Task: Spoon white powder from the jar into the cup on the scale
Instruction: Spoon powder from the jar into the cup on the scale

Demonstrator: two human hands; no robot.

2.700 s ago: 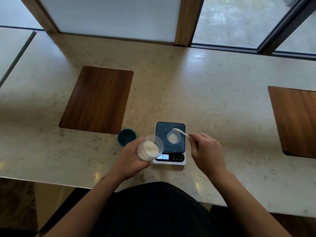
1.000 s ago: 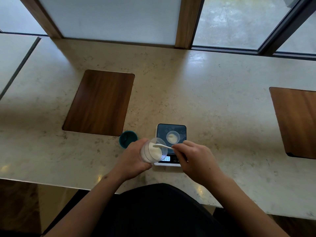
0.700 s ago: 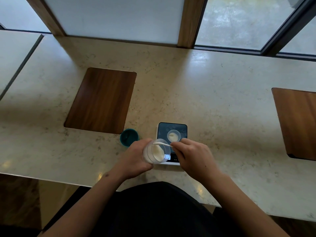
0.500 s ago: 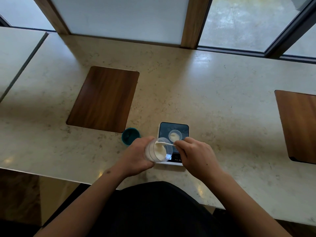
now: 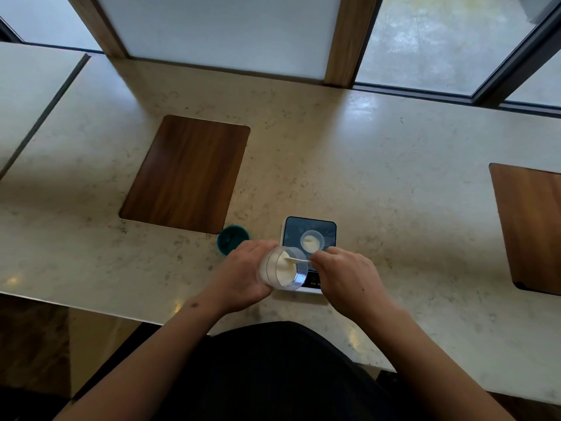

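My left hand (image 5: 243,273) grips a clear plastic jar (image 5: 280,268) of white powder, tilted with its mouth toward the right, just above the counter in front of the scale. My right hand (image 5: 346,276) pinches the handle of a white spoon (image 5: 296,260) whose bowl reaches into the jar's mouth and rests in the powder. Behind the hands a small clear cup (image 5: 312,240) holding some white powder stands on the dark platform of the scale (image 5: 321,227). The jar and my right hand hide the scale's display.
A teal lid (image 5: 232,237) lies on the stone counter (image 5: 379,177) left of the scale. A wooden inset panel (image 5: 185,173) sits at the left, another (image 5: 531,226) at the right edge. Windows run along the counter's far side; its near edge is by my body.
The spoon went from over the cup on the scale back to the jar. It has pushed deeper into the tilted jar's powder, and the jar has tipped more to the right.
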